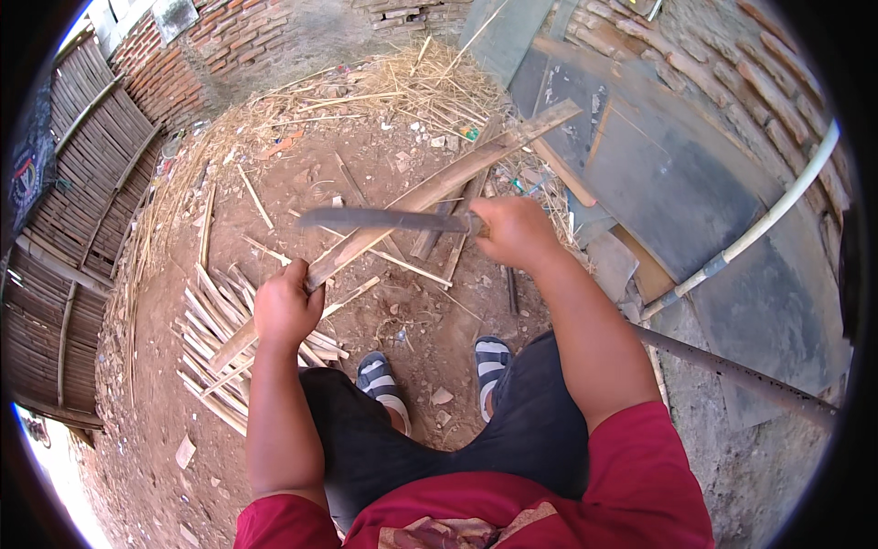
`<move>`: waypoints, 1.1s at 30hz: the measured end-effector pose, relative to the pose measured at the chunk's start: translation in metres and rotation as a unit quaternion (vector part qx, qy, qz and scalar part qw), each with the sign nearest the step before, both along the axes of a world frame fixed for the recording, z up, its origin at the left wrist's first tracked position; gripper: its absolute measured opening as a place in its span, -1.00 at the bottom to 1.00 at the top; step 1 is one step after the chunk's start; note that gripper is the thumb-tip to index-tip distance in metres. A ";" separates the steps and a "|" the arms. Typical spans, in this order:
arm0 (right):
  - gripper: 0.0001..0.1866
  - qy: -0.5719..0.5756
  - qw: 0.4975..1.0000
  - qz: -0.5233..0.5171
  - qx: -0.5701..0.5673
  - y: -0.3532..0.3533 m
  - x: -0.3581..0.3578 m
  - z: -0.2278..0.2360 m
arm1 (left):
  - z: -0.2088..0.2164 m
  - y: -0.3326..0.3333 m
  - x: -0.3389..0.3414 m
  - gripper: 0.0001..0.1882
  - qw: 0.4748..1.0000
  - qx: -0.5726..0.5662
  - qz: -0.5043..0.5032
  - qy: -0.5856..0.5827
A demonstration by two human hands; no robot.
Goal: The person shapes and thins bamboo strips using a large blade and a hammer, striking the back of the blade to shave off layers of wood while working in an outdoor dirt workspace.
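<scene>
Above the bare dirt (297, 178), between the person's knees and a heap of straw (402, 82), a long plank (430, 192) slants from lower left to upper right. The left hand (291, 306) grips it toward its near end, fingers wrapped over the edge, and that end lies over a fan of split sticks (206, 334) on the ground. The right hand (517, 231) is closed in a fist around the handle of a machete (384, 219), whose dark blade points left and passes across the plank just beyond the left hand — whether steel and wood touch, I cannot tell. Darker wood strips (432, 240) and thin slivers lie below, near the blade. Two feet in striped sandals (377, 373) stand apart on the dirt, with dark trousers (366, 421) above them. To the right, grey panels (640, 174) lean or lie by the brickwork, a curved white pipe (797, 197) in front of them — and a dark pole (732, 366) runs out from beside the right forearm. Along the left side stands a bamboo screen (78, 174).
</scene>
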State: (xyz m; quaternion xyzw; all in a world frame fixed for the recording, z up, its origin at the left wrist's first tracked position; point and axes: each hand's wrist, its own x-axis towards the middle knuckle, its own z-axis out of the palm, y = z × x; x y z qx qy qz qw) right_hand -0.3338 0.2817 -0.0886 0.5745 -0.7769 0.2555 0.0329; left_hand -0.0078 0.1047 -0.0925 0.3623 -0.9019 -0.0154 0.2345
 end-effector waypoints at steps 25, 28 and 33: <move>-0.74 0.025 0.992 -0.086 -0.088 0.035 -0.017 0.024 | -0.011 -0.016 0.005 -0.74 0.986 -0.125 0.053 0.093; -0.77 0.040 0.995 -0.062 -0.072 0.031 -0.014 0.022 | -0.011 -0.016 0.010 -0.74 0.985 -0.126 0.040 0.109; -0.72 -0.171 0.946 -0.185 -0.203 0.037 -0.060 -0.003 | -0.016 -0.020 0.006 -0.74 0.989 -0.104 0.064 0.082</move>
